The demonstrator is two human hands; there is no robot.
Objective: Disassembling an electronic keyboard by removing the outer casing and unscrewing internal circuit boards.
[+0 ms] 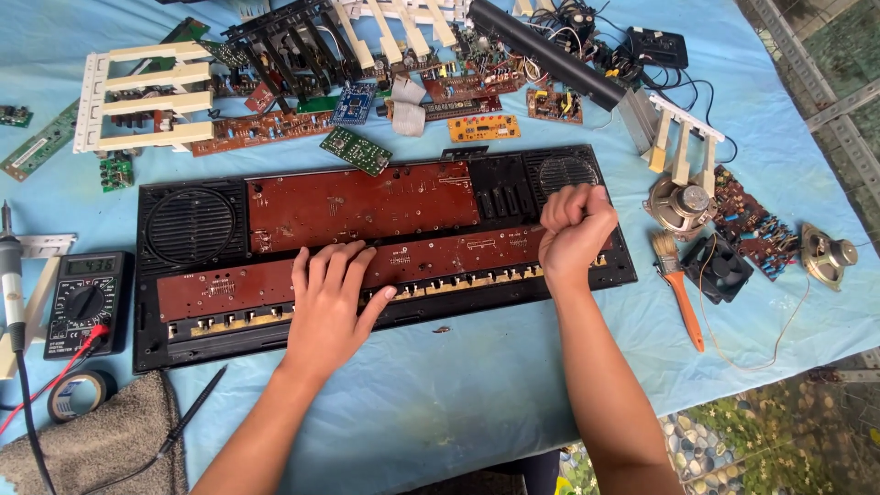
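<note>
Pressing flat, open left hand [328, 298] on brown circuit board [275, 280]; right hand [573, 229] fisted, grip's contents hidden.

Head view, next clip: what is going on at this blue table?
A person works on an opened black plastic keyboard casing holding reddish-brown circuit boards. The left hand lies flat, fingers spread, on the long lower circuit board. The right hand is closed in a fist over the casing's right end. A black digital multimeter and an orange-handled paintbrush lie alongside.
</note>
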